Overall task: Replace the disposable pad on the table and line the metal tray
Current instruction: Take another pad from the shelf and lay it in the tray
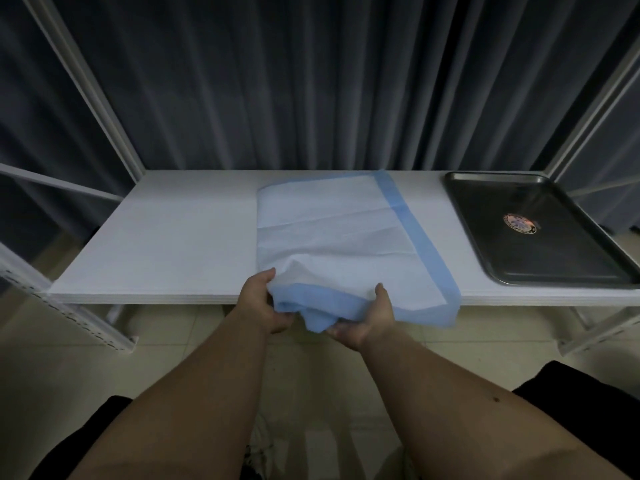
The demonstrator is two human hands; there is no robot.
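A white disposable pad (332, 230) with blue borders lies partly folded on the middle of the white table (166, 244), its near edge hanging over the table's front. My left hand (259, 303) grips the pad's near left corner, thumb on top. My right hand (367, 320) holds the bunched blue near edge from below, thumb over it. A dark metal tray (485, 244) sits bare on the right end of the table, with a round sticker (519, 224) in its middle.
Dark curtains (311, 81) hang right behind the table. White metal frame posts (86, 91) rise at both back corners. A pale tiled floor (173, 341) shows below the table's front edge. Crumpled white material (259, 448) lies on the floor between my arms.
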